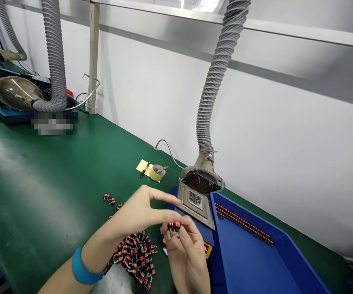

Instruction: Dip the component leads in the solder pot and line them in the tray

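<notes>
My left hand (139, 212) and my right hand (185, 253) meet above the green bench, both pinching a small row of red-and-black wound coils (174, 225) with metal legs hanging down. A blue band sits on my left wrist. Below the hands lies a pile of several loose coils (136, 257) of the same kind, and a few more coils (109, 199) lie farther left. Just behind my fingers stands a small square solder pot (195, 201) on a blue unit.
A grey ribbed fume hose with a round fan hood (201, 181) hangs over the pot. A blue tray (256, 257) at right holds a long row of coils (244, 223). A yellow tape roll (157, 172) and pen lie behind. Another hose and station (17, 96) stand far left.
</notes>
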The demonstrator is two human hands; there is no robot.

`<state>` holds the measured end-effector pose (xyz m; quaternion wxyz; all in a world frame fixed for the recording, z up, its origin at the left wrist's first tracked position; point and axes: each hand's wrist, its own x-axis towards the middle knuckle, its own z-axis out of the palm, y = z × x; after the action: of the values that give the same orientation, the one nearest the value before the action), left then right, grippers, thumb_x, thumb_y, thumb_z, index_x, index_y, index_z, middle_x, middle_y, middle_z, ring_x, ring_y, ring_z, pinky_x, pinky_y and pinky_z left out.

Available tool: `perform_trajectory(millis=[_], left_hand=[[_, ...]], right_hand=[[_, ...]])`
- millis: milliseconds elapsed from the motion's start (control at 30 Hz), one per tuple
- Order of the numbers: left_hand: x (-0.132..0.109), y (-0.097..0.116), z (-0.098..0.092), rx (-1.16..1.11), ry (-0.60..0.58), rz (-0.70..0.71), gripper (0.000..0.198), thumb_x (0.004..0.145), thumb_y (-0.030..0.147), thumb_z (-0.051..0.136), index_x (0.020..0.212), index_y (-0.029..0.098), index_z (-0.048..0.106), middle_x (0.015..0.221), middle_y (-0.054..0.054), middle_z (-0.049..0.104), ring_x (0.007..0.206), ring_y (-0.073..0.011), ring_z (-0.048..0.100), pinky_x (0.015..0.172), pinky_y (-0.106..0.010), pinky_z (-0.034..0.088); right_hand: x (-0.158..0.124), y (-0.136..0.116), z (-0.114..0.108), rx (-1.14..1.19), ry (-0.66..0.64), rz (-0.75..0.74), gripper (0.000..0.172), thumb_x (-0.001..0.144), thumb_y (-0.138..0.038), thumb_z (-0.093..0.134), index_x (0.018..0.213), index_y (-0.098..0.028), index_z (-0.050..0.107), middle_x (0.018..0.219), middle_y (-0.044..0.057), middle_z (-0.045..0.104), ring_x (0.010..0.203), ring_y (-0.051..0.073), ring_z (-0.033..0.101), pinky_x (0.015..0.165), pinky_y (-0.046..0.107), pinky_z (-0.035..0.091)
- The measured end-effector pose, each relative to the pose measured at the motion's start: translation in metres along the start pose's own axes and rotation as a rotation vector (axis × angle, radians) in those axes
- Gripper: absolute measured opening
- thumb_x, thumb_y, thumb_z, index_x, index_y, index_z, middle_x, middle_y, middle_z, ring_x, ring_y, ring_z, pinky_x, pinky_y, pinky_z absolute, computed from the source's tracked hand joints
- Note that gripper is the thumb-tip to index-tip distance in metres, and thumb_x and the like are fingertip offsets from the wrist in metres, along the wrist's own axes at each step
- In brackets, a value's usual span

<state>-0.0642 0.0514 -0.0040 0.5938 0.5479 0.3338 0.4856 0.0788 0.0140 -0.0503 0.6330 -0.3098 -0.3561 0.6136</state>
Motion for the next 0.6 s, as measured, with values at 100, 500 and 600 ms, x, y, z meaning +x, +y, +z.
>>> perform_trajectory(millis=[100,500,600], left_hand=[[0.001,-0.005,0.011,-0.041,-0.031,-0.035,0.010,0.075,0.026,0.075,0.079,0.018,0.080,0.082,-0.007,0.077,0.071,-0.0200,0.069,0.062,-0.028,0.055],[-0.009,0.004,-0.003,-0.507,0.487,0.230,0.012,0.074,0.032,0.080,0.071,0.022,0.076,0.072,0.003,0.076,0.079,-0.0108,0.069,0.089,-0.021,0.051],[-0.027,0.011,-0.024,-0.342,0.509,0.245,0.007,0.074,0.031,0.079,0.074,0.024,0.077,0.075,0.001,0.077,0.079,-0.0144,0.071,0.084,-0.023,0.053]], right_hand=[[0.002,0.001,-0.001,-0.013,-0.005,-0.036,0.013,0.075,-0.034,0.080,0.081,-0.024,0.074,0.077,0.000,0.067,0.071,0.012,0.064,0.075,0.027,0.055],[-0.010,-0.008,0.004,-0.069,-0.025,0.022,0.013,0.074,-0.030,0.079,0.085,-0.026,0.073,0.084,0.002,0.068,0.068,0.013,0.061,0.066,0.027,0.053],[0.008,-0.021,0.003,-0.170,-0.094,-0.078,0.014,0.073,-0.036,0.079,0.079,-0.024,0.075,0.084,0.004,0.069,0.064,0.013,0.061,0.061,0.027,0.051]])
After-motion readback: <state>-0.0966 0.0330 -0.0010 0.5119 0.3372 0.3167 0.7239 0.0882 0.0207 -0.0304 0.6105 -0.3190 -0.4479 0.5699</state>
